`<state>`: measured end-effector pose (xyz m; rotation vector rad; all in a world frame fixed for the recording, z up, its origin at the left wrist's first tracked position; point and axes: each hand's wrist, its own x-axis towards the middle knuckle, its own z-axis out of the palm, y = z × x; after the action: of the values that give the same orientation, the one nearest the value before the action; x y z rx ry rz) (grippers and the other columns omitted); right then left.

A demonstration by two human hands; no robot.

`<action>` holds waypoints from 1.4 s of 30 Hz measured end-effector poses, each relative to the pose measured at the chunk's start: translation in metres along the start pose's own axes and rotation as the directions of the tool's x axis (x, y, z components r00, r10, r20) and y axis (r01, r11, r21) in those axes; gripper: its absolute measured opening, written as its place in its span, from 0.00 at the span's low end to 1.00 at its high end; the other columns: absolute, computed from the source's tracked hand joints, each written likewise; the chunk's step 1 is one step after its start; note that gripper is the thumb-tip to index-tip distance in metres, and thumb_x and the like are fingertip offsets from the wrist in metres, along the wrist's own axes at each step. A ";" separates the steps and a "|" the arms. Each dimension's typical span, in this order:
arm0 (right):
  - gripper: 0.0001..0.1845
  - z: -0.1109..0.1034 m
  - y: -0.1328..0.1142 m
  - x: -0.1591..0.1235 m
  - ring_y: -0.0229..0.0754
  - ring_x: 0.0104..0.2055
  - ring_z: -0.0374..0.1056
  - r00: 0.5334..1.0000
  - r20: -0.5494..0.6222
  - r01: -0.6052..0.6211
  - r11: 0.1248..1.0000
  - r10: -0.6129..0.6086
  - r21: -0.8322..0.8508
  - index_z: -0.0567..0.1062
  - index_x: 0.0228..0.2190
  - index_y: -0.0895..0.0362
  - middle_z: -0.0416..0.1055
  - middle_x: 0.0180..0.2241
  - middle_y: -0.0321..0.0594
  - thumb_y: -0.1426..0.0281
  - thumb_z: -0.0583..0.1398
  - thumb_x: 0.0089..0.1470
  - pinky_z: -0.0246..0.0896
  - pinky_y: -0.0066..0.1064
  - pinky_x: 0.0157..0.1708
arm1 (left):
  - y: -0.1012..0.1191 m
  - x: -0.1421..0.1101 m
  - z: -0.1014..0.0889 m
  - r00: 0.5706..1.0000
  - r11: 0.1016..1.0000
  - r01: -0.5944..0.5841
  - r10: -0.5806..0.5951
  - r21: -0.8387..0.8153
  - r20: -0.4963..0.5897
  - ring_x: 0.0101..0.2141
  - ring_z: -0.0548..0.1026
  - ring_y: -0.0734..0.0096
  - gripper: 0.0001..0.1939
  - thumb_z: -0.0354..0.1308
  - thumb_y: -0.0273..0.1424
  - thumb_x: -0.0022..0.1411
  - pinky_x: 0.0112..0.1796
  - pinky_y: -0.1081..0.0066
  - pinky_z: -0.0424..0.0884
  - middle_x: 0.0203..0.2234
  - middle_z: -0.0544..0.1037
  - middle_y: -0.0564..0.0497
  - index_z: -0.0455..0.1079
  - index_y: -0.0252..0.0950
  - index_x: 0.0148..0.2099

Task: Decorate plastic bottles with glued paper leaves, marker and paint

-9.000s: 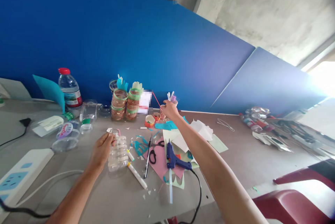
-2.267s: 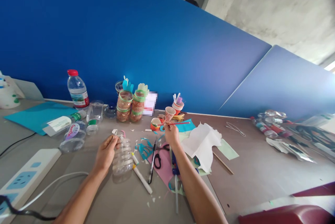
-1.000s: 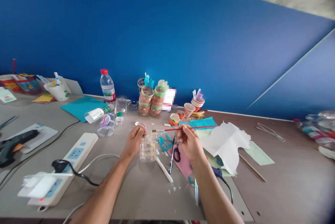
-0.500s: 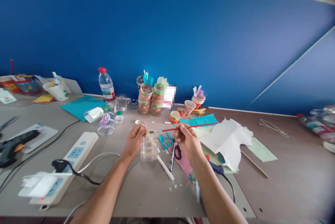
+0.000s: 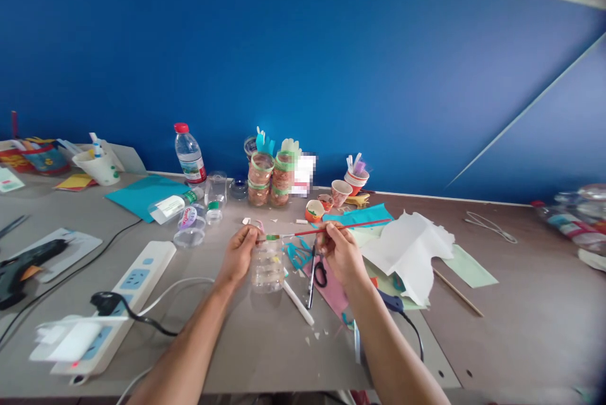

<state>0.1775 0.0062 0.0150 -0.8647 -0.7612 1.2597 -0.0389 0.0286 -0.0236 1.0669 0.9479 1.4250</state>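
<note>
My left hand is closed on the rim of a clear ribbed plastic bottle section standing on the grey table. My right hand pinches a thin red-handled paintbrush held level, its green-tipped bristles right over the top of the bottle section, close to my left fingers. Small orange paint cups sit just behind the brush.
Scissors, a white marker, teal and pink paper scraps and a white sheet lie by my right hand. Two decorated jars, a water bottle, a power strip and a black glue gun lie around. A blue partition backs the table.
My right hand took the red brush from the cup at the back and brought it toward me. Its tip has slid left to the bottle's top. My left hand stayed on the bottle.
</note>
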 end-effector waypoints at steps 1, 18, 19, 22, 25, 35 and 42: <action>0.17 0.000 0.000 0.000 0.33 0.17 0.57 1.000 0.002 0.000 1.000 -0.001 0.004 0.76 0.25 0.57 0.67 0.16 0.33 0.57 0.70 0.44 0.51 0.27 0.18 | 0.001 0.000 0.000 1.000 1.000 -0.006 0.006 -0.010 -0.002 0.25 0.63 0.73 0.26 0.66 0.55 0.52 0.27 0.72 0.60 0.23 0.67 0.55 0.68 0.37 0.27; 0.16 -0.004 -0.001 0.003 0.32 0.17 0.56 0.999 0.005 -0.033 0.996 0.033 0.079 0.76 0.26 0.57 0.68 0.16 0.32 0.58 0.71 0.45 0.52 0.27 0.19 | 0.016 -0.005 0.002 0.996 0.977 0.078 -0.085 -0.200 -0.030 0.24 0.66 0.75 0.24 0.74 0.51 0.45 0.25 0.74 0.66 0.24 0.70 0.54 0.70 0.37 0.28; 0.16 -0.004 -0.001 0.004 0.32 0.17 0.56 0.999 0.006 -0.034 0.996 0.034 0.083 0.76 0.25 0.57 0.68 0.16 0.32 0.58 0.71 0.44 0.52 0.26 0.19 | 0.017 -0.004 0.002 0.994 0.972 0.089 -0.099 -0.218 -0.035 0.24 0.66 0.75 0.25 0.74 0.51 0.44 0.25 0.74 0.66 0.25 0.71 0.54 0.70 0.37 0.28; 0.16 -0.004 0.000 0.004 0.32 0.16 0.56 0.999 0.011 -0.036 0.995 0.035 0.095 0.75 0.25 0.56 0.68 0.16 0.31 0.58 0.71 0.44 0.52 0.26 0.19 | 0.019 -0.003 0.000 0.987 0.953 0.131 -0.151 -0.274 -0.052 0.26 0.68 0.75 0.26 0.76 0.50 0.40 0.26 0.74 0.67 0.27 0.73 0.53 0.70 0.37 0.28; 0.16 -0.004 0.001 0.005 0.32 0.16 0.56 1.000 0.011 -0.029 0.995 0.029 0.099 0.73 0.24 0.56 0.67 0.16 0.31 0.59 0.71 0.45 0.53 0.27 0.19 | 0.021 -0.003 0.000 0.981 0.944 0.158 -0.183 -0.290 -0.062 0.26 0.70 0.73 0.26 0.76 0.49 0.39 0.26 0.73 0.69 0.27 0.73 0.53 0.68 0.38 0.27; 0.17 0.000 0.006 0.002 0.33 0.17 0.57 0.999 0.029 -0.032 0.995 0.029 0.096 0.76 0.25 0.56 0.68 0.15 0.32 0.57 0.71 0.43 0.52 0.26 0.18 | 0.021 -0.002 -0.006 0.956 0.883 0.278 -0.293 -0.377 0.018 0.21 0.69 0.74 0.26 0.76 0.47 0.40 0.21 0.73 0.67 0.25 0.73 0.55 0.65 0.41 0.30; 0.17 0.001 0.010 0.003 0.33 0.18 0.58 0.999 0.035 -0.013 0.996 0.010 0.089 0.76 0.25 0.56 0.69 0.17 0.33 0.57 0.72 0.42 0.51 0.27 0.18 | 0.033 0.000 -0.008 0.866 0.754 0.489 -0.479 -0.438 0.143 0.15 0.61 0.79 0.22 0.70 0.48 0.52 0.16 0.77 0.59 0.16 0.65 0.58 0.64 0.39 0.29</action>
<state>0.1723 0.0106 0.0066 -0.7775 -0.7226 1.3116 -0.0559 0.0254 0.0051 0.4271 0.7406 1.1111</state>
